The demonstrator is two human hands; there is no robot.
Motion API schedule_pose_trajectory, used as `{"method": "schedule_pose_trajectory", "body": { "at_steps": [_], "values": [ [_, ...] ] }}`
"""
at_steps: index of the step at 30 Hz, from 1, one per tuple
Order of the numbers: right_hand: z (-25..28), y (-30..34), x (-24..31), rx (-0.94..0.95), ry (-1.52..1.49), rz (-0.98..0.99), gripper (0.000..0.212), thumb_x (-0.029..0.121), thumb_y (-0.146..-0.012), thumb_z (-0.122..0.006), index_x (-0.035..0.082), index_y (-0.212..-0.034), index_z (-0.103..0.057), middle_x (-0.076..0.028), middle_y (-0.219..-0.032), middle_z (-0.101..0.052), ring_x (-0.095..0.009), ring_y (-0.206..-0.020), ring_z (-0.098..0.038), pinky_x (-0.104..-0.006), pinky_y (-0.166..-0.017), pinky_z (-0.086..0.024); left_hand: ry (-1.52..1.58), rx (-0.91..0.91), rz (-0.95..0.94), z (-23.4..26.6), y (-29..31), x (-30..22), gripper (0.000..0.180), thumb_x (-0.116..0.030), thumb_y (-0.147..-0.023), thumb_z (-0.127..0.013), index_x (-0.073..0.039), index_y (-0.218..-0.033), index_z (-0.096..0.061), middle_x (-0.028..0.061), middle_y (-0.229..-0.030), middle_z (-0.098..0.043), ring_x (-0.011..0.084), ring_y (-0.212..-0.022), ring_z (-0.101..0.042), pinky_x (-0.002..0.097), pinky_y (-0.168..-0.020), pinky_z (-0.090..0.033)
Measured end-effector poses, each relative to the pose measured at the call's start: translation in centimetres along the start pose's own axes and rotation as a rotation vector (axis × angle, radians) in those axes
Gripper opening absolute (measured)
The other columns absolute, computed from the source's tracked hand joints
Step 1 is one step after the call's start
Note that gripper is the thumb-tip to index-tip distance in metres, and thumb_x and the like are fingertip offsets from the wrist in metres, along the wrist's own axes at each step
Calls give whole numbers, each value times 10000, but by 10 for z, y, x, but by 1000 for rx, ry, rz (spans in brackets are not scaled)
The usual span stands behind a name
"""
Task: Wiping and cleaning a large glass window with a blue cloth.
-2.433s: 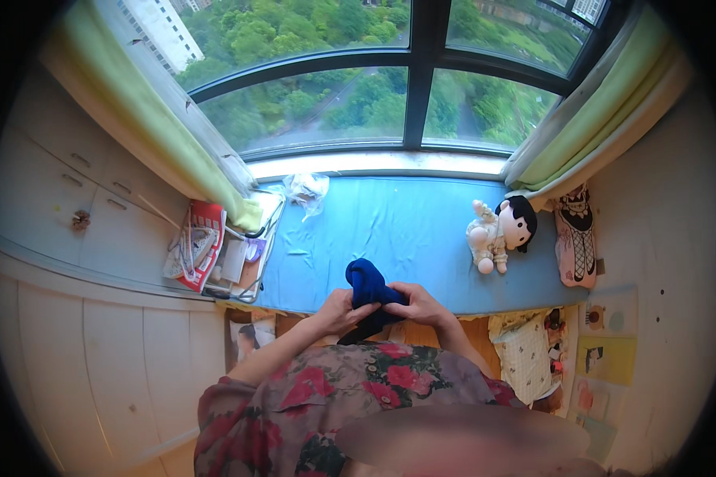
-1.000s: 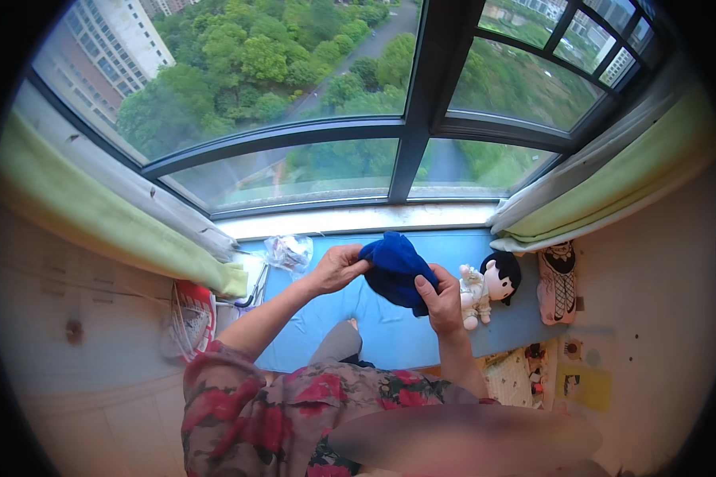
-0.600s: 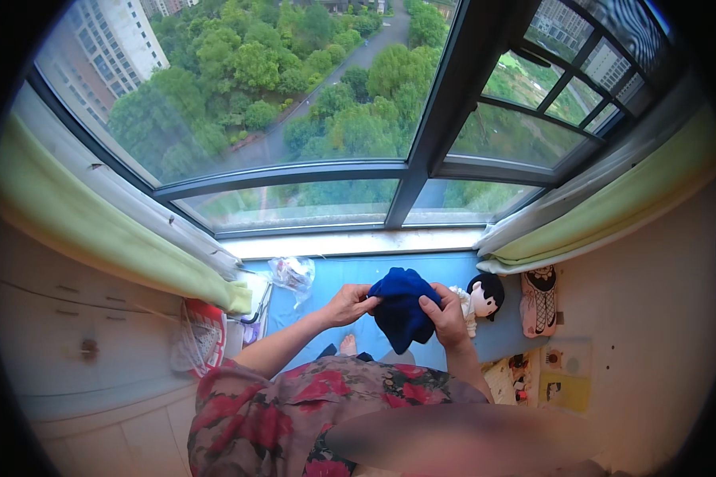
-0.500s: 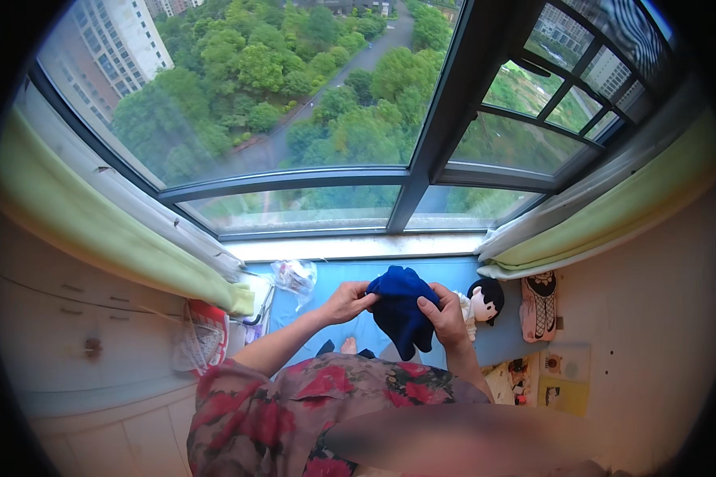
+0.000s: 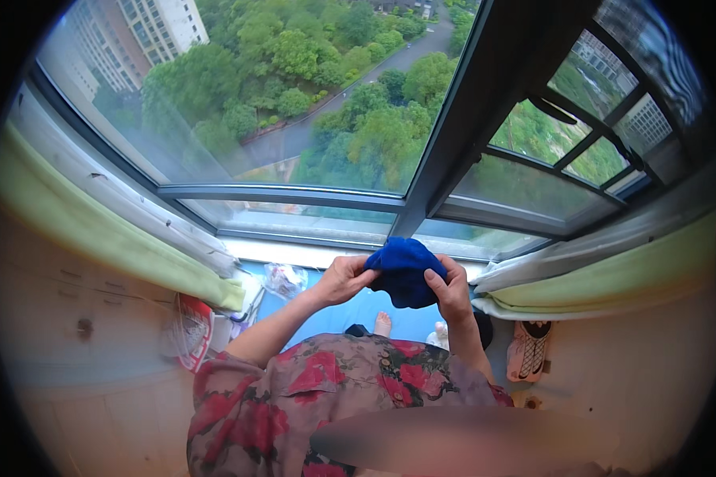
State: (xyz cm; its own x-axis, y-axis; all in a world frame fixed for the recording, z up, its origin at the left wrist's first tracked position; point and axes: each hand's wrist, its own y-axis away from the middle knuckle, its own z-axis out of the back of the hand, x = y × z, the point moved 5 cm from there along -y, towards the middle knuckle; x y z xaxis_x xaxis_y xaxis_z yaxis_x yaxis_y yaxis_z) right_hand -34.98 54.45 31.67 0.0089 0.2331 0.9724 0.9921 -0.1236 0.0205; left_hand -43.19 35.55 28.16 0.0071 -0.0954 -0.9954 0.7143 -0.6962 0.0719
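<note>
A soft blue cloth (image 5: pixel 404 273) is held up in front of the window, spread between my two hands. My left hand (image 5: pixel 347 280) pinches its left edge between thumb and fingers. On the opposite side my right hand (image 5: pixel 452 290) grips it, the thumb lying on the near face and the fingers behind. The cloth bulges at the top and its lower edge hangs loose. Whether it is a cap or a plain piece of fabric I cannot tell. Below it are a bare foot (image 5: pixel 383 323) and a blue mat (image 5: pixel 326 318).
A clear plastic bag (image 5: pixel 285 280) lies on the mat at left, near a red and white packet (image 5: pixel 192 332). Behind my right forearm a doll (image 5: pixel 437 335) is mostly hidden. A pink laced item (image 5: pixel 529 350) sits farther right. Green curtains (image 5: pixel 612 290) flank the window frame (image 5: pixel 294 193).
Both hands have lifted the cloth up and slightly forward, toward the window. Its hanging lower part looks shorter now. The view has shifted, and my right forearm now covers much of the doll.
</note>
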Motion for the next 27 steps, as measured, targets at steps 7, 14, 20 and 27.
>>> {"method": "schedule_pose_trajectory", "body": {
  "at_steps": [7, 14, 20, 27],
  "values": [
    [25, -57, 39, 83, -5, 47, 287, 209, -851, -692, 9, -1026, -585, -19, -837, -621, -59, -686, -567, -202, -615, -462, -131, -107, -93, 3, -50, -27, 185, -148, -933, -566, 1, -1012, -644, 15, -702, -604, 62, -656, -514, 246, -618, -463],
    [4, -92, 50, 175, 3, 163, 361, 195, -798, -726, 0, -1061, -576, -50, -931, -630, -95, -861, -578, -230, -770, -450, -91, -102, -83, 51, -77, -39, 274, -152, -902, -620, -17, -1140, -637, 54, -807, -678, 60, -748, -597, 249, -676, -503],
    [-34, -117, 54, 96, -27, 223, 397, 214, -780, -732, -9, -1066, -572, -63, -968, -626, -105, -885, -574, -244, -812, -445, 11, 58, -187, 97, -88, -48, 436, -197, -835, -726, -27, -1218, -603, 65, -899, -696, 81, -764, -615, 259, -712, -515],
    [-87, -147, 71, 52, 111, 291, 392, 195, -803, -720, -22, -1088, -562, -53, -952, -626, -89, -867, -561, -236, -805, -442, -203, 84, -254, 163, -89, -81, 233, -124, -825, -705, -15, -1028, -672, 81, -828, -689, 91, -777, -624, 272, -713, -496]
  ]
}}
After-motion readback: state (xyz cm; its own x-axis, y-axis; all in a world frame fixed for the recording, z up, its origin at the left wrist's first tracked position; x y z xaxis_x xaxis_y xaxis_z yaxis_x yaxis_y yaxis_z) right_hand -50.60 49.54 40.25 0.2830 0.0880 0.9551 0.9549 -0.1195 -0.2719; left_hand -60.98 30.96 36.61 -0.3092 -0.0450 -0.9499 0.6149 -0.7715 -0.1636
